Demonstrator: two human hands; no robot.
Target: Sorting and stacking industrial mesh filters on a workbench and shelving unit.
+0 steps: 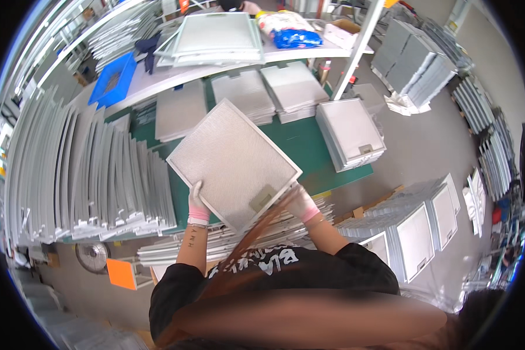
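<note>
black t-shirt (344,277) nearest. left hand (197,204), gloved, thumb on top, is closed on the lower-left edge of a framed mesh filter panel (233,154), held cornerwise above the green bench (297,133); right hand (301,204) curls at the lower-right edge, fingers partly hidden. keep grips on the rim; mesh probably dents easily. upright metal panels (99,181) left, flat panel stacks (300,87) mid-bench, framed panels (414,239) right, on grey floor (417,143).

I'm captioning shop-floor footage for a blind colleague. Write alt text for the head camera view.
A person's white-gloved left hand and right hand hold a framed silver mesh panel over a green worktable. Stacks of similar panels lie along the table's far side and right end; at left, a row of thin panels stands on edge.
</note>
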